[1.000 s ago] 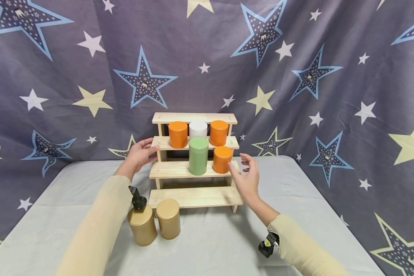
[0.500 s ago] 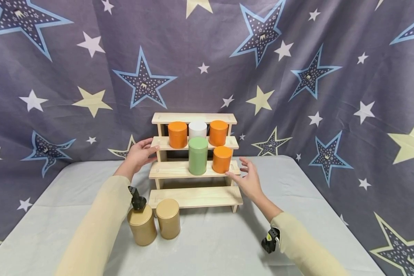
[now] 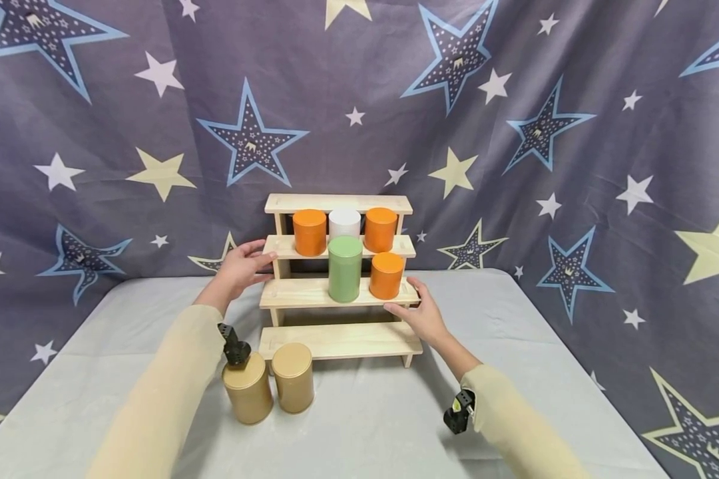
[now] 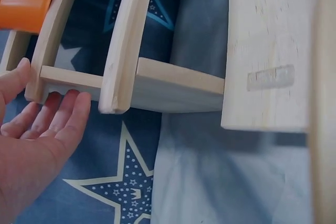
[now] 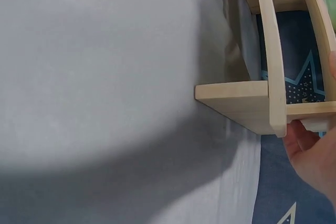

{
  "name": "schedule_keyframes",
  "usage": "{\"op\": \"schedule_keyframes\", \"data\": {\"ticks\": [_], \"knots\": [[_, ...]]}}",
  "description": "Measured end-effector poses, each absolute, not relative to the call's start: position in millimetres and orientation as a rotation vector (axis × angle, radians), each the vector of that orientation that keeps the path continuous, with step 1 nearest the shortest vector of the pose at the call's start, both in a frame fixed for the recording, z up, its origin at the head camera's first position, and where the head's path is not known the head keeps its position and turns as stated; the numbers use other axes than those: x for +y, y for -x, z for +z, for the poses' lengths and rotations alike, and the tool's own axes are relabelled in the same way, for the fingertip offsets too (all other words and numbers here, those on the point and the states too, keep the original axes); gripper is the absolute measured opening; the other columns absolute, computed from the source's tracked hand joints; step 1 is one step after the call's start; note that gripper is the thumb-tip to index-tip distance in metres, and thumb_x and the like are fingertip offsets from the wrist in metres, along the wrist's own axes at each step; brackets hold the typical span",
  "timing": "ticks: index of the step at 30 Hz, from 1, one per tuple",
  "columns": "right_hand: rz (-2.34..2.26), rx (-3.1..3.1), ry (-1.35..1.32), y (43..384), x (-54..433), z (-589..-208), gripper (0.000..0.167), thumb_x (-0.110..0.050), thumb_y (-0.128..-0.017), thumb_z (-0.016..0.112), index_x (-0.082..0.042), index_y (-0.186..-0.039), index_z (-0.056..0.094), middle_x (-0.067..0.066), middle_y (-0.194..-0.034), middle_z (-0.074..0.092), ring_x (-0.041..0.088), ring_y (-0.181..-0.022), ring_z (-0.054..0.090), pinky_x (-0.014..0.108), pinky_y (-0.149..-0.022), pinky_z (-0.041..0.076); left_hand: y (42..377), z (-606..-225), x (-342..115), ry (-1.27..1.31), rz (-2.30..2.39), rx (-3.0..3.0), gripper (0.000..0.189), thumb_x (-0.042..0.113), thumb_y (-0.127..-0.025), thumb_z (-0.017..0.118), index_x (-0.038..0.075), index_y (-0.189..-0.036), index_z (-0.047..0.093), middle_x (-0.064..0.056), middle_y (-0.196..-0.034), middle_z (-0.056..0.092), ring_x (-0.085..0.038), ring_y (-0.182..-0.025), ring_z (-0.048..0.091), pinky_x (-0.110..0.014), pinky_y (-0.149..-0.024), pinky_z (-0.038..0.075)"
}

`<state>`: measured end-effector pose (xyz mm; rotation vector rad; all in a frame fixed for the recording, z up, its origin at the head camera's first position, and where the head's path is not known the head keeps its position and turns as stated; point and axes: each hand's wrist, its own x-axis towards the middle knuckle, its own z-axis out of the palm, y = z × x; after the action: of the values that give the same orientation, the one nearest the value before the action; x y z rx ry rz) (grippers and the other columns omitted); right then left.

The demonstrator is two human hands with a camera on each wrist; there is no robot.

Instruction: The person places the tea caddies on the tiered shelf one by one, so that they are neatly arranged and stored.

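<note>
A stepped wooden display stand [image 3: 340,340] stands on the table. My left hand [image 3: 238,273] grips the left end of its third tier, thumb at the shelf edge and fingers against the side support [image 4: 73,77]. On the opposite side my right hand [image 3: 422,320] holds the end of the second tier, thumb along the front edge; its other fingers are partly hidden behind the wood. That tier bears a tall green canister [image 3: 344,269] and an orange canister [image 3: 386,276]. Above them sit two more orange canisters [image 3: 309,233] [image 3: 380,230] flanking a white one [image 3: 344,223].
Two gold canisters [image 3: 248,392] [image 3: 293,379] stand on the grey cloth-covered table [image 3: 359,432] at the stand's front left, the outer one close by the left wrist camera [image 3: 235,346]. Behind everything hangs a star-patterned curtain [image 3: 335,159].
My right hand has moved from beside the lower orange canister down to the end of the second tier and taken hold there. The left hand and the canisters have kept their places.
</note>
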<state>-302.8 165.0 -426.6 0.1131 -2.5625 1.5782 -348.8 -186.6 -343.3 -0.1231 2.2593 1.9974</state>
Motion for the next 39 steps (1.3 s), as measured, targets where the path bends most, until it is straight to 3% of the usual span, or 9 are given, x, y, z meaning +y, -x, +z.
{"op": "schedule_keyframes", "data": {"ticks": [9, 14, 19, 22, 25, 29, 39], "knots": [[1.636, -2.543, -0.075, 305, 167, -429, 0.094, -0.036, -0.076, 0.078, -0.011, -0.148, 0.022, 0.018, -0.142, 0.040, 0.031, -0.128, 0.045, 0.045, -0.104, 0.044, 338, -330, -194, 0.075, 1.867, 2.271, 0.081, 0.032, -0.092, 0.059, 0.008, -0.151, 0.010, -0.020, -0.151, 0.028, -0.036, -0.135, 0.035, -0.046, -0.107, 0.041], [1.659, -2.540, -0.058, 306, 167, -431, 0.096, -0.038, -0.075, 0.078, -0.015, -0.148, 0.021, 0.018, -0.141, 0.041, 0.030, -0.126, 0.046, 0.044, -0.101, 0.046, 328, -324, -199, 0.081, 1.743, 2.318, 0.086, 0.037, -0.090, 0.060, 0.007, -0.151, 0.007, -0.021, -0.153, 0.021, -0.037, -0.136, 0.034, -0.047, -0.106, 0.042], [1.642, -2.539, -0.057, 307, 167, -433, 0.096, -0.040, -0.074, 0.078, -0.016, -0.148, 0.022, 0.017, -0.139, 0.044, 0.028, -0.120, 0.050, 0.040, -0.095, 0.050, 320, -325, -207, 0.027, 1.653, 2.346, 0.089, 0.038, -0.090, 0.061, 0.004, -0.151, 0.005, -0.025, -0.151, 0.023, -0.039, -0.136, 0.033, -0.049, -0.105, 0.042], [1.654, -2.530, -0.059, 308, 168, -434, 0.094, -0.040, -0.074, 0.078, -0.018, -0.148, 0.023, 0.013, -0.128, 0.051, 0.022, -0.103, 0.054, 0.032, -0.081, 0.051, 313, -327, -213, -0.008, 1.604, 2.368, 0.093, 0.041, -0.089, 0.062, 0.003, -0.151, 0.003, -0.026, -0.150, 0.024, -0.040, -0.135, 0.032, -0.048, -0.106, 0.042], [1.691, -2.516, -0.064, 309, 169, -435, 0.092, -0.037, -0.075, 0.078, -0.019, -0.147, 0.025, 0.008, -0.103, 0.053, 0.016, -0.082, 0.049, 0.023, -0.065, 0.045, 304, -328, -217, -0.029, 1.560, 2.393, 0.095, 0.043, -0.088, 0.062, 0.003, -0.150, 0.002, -0.026, -0.151, 0.023, -0.040, -0.135, 0.033, -0.047, -0.106, 0.042], [1.748, -2.502, -0.086, 311, 172, -434, 0.089, -0.033, -0.077, 0.077, -0.019, -0.147, 0.025, 0.002, -0.081, 0.045, 0.014, -0.070, 0.041, 0.020, -0.058, 0.039, 293, -332, -220, -0.081, 1.511, 2.428, 0.091, 0.041, -0.089, 0.061, 0.001, -0.150, 0.005, -0.027, -0.150, 0.024, -0.040, -0.134, 0.035, -0.047, -0.103, 0.045], [1.866, -2.440, -0.140, 290, 170, -414, 0.076, -0.018, -0.086, 0.069, -0.011, -0.148, 0.026, 0.002, -0.087, 0.056, 0.009, -0.074, 0.050, 0.018, -0.064, 0.045, 262, -353, -225, -0.303, 1.500, 2.437, 0.078, 0.034, -0.089, 0.065, 0.000, -0.146, 0.024, -0.029, -0.142, 0.037, -0.034, -0.121, 0.051, -0.040, -0.092, 0.055]]}}
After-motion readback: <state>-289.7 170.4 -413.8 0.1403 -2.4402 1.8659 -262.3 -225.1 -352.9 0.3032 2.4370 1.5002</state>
